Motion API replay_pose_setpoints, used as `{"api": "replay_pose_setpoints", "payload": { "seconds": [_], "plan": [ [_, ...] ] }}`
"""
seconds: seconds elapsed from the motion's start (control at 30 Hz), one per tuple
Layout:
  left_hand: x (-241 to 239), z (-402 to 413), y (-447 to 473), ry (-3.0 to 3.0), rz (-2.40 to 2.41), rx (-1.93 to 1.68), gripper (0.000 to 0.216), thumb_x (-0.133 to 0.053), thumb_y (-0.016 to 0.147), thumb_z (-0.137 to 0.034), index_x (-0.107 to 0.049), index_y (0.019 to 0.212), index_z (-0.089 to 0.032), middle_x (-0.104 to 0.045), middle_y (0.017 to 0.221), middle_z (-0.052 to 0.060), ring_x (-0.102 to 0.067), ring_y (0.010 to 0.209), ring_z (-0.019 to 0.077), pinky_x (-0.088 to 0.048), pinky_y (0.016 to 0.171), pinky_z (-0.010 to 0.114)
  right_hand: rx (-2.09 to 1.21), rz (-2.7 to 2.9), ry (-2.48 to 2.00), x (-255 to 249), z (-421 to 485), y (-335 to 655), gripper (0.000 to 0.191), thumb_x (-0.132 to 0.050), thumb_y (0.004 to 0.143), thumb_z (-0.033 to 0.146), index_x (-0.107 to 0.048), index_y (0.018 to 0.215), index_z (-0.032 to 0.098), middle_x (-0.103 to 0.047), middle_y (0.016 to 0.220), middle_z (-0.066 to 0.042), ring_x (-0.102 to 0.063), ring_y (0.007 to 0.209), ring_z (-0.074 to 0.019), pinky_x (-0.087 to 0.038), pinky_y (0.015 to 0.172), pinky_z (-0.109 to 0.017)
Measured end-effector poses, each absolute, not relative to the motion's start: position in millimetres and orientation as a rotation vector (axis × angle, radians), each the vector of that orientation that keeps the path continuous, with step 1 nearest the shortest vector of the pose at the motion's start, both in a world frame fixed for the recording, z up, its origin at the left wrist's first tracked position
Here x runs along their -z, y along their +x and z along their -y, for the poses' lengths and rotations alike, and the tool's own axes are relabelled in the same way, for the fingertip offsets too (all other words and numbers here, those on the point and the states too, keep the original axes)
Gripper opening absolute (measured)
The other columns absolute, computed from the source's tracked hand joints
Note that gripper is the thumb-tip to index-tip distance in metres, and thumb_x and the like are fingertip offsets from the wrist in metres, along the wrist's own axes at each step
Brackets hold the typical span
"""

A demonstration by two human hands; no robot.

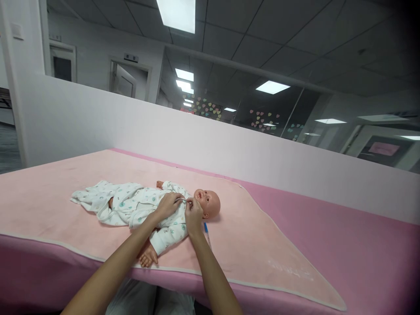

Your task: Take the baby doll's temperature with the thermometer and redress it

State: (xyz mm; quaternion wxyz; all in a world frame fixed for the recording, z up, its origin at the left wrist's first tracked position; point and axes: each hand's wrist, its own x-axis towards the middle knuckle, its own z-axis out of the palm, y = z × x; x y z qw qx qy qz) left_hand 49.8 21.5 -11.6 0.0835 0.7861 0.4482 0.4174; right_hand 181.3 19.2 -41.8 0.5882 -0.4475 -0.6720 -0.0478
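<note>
A baby doll (208, 202) lies on its back on a light pink blanket (256, 245), head to the right. It wears a white patterned sleepsuit (131, 203). My left hand (169, 204) rests on the doll's chest with its fingers pinched on the suit's collar. My right hand (193, 215) is closed just under the doll's chin, pinching the same collar edge from the other side. The doll's near arm sticks out toward me, its bare hand (147, 258) near the blanket's front edge.
The blanket covers a darker pink mattress (361, 245) that runs off to the right. A blue-tipped thin object (206, 231), perhaps a thermometer, lies beside my right wrist. A low white partition wall (229, 144) stands behind the bed.
</note>
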Motion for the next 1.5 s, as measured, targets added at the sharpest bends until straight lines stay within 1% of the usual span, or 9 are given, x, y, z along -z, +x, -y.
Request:
{"api": "replay_pose_setpoints", "payload": {
  "seconds": [0.23, 0.4, 0.5, 0.73, 0.87, 1.0, 1.2, 1.37, 1.5],
  "plan": [
    [12.9, -22.8, 51.4, 2.385, -1.427, -1.172, 0.020, -0.039, 0.083, -0.018, -0.058, 0.089, -0.020, -0.062, 0.092, 0.002, -0.052, 0.092, 0.0180, -0.036, 0.079, 0.030, 0.323, 1.604, -1.048, 41.3, -16.5, 179.4, 0.025, -0.036, 0.083, 0.016, -0.059, 0.075, 0.018, -0.060, 0.070, -0.003, -0.054, 0.066, -0.0131, -0.037, 0.057, -0.022],
    [13.9, -25.8, 52.0, 2.340, -1.439, -1.144, 0.021, -0.037, 0.081, -0.017, -0.057, 0.087, -0.018, -0.060, 0.094, 0.004, -0.050, 0.093, 0.0189, -0.035, 0.080, 0.031, 0.522, 1.654, -1.091, 36.8, -9.8, 176.9, 0.016, -0.046, 0.082, 0.021, -0.061, 0.078, 0.019, -0.060, 0.073, -0.003, -0.053, 0.070, -0.0135, -0.036, 0.062, -0.023],
    [12.8, -26.6, 51.9, 2.316, -1.441, -1.145, 0.023, -0.036, 0.080, -0.016, -0.058, 0.086, -0.018, -0.061, 0.093, 0.005, -0.051, 0.092, 0.0193, -0.035, 0.080, 0.031, 0.567, 1.648, -1.111, 35.5, -9.0, 176.2, 0.013, -0.050, 0.081, 0.025, -0.061, 0.079, 0.019, -0.061, 0.073, -0.002, -0.054, 0.072, -0.0139, -0.035, 0.062, -0.023],
    [5.4, -22.7, 49.3, 2.262, -1.363, -1.164, 0.030, -0.036, 0.076, -0.015, -0.062, 0.090, -0.019, -0.063, 0.086, 0.003, -0.053, 0.083, 0.0175, -0.038, 0.073, 0.027, 0.617, 1.655, -1.165, 39.8, -14.1, 173.9, 0.016, -0.046, 0.083, 0.024, -0.062, 0.084, 0.020, -0.062, 0.074, -0.003, -0.053, 0.075, -0.0151, -0.033, 0.061, -0.024],
    [4.7, -21.0, 49.0, 2.259, -1.293, -1.217, 0.037, -0.036, 0.074, -0.013, -0.058, 0.103, -0.022, -0.061, 0.078, 0.000, -0.053, 0.079, 0.0164, -0.038, 0.072, 0.027, 0.624, 1.645, -1.145, 41.7, -15.9, 172.4, 0.017, -0.045, 0.083, 0.021, -0.062, 0.084, 0.019, -0.062, 0.074, -0.004, -0.053, 0.074, -0.0152, -0.035, 0.064, -0.024],
    [3.2, -16.9, 48.6, 2.298, -1.263, -1.252, 0.036, -0.037, 0.077, -0.014, -0.055, 0.107, -0.023, -0.063, 0.082, -0.001, -0.054, 0.082, 0.0164, -0.038, 0.076, 0.028, 0.607, 1.646, -1.116, 40.6, -16.6, 173.0, 0.015, -0.046, 0.081, 0.019, -0.061, 0.084, 0.018, -0.063, 0.076, -0.004, -0.054, 0.078, -0.0162, -0.037, 0.068, -0.025],
    [-1.1, -4.0, 35.4, 2.489, -1.382, -1.223, 0.026, -0.044, 0.080, -0.020, -0.056, 0.102, -0.021, -0.064, 0.094, 0.003, -0.053, 0.094, 0.0196, -0.034, 0.088, 0.034, 0.530, 1.657, -1.082, 34.6, -15.8, 174.7, 0.022, -0.040, 0.082, 0.013, -0.061, 0.085, 0.017, -0.063, 0.080, -0.005, -0.053, 0.081, -0.0160, -0.038, 0.072, -0.025],
    [4.7, 7.7, 21.4, 2.594, -1.454, -1.298, 0.019, -0.045, 0.081, -0.025, -0.057, 0.095, -0.021, -0.062, 0.096, 0.004, -0.052, 0.094, 0.0196, -0.034, 0.087, 0.034, 0.456, 1.826, -0.972, 22.5, -5.4, 166.5, 0.023, -0.043, 0.081, 0.015, -0.060, 0.096, 0.018, -0.063, 0.099, -0.004, -0.050, 0.091, -0.0178, -0.035, 0.084, -0.030],
    [10.0, 12.7, 17.3, 2.593, -1.500, -1.367, 0.021, -0.044, 0.081, -0.024, -0.057, 0.098, -0.020, -0.061, 0.099, 0.005, -0.052, 0.094, 0.0197, -0.036, 0.086, 0.033, 0.412, 1.940, -0.986, 12.4, 1.5, 157.9, 0.022, -0.048, 0.078, 0.015, -0.060, 0.096, 0.021, -0.064, 0.092, -0.002, -0.048, 0.090, -0.0180, -0.031, 0.084, -0.033]
  ]
}}
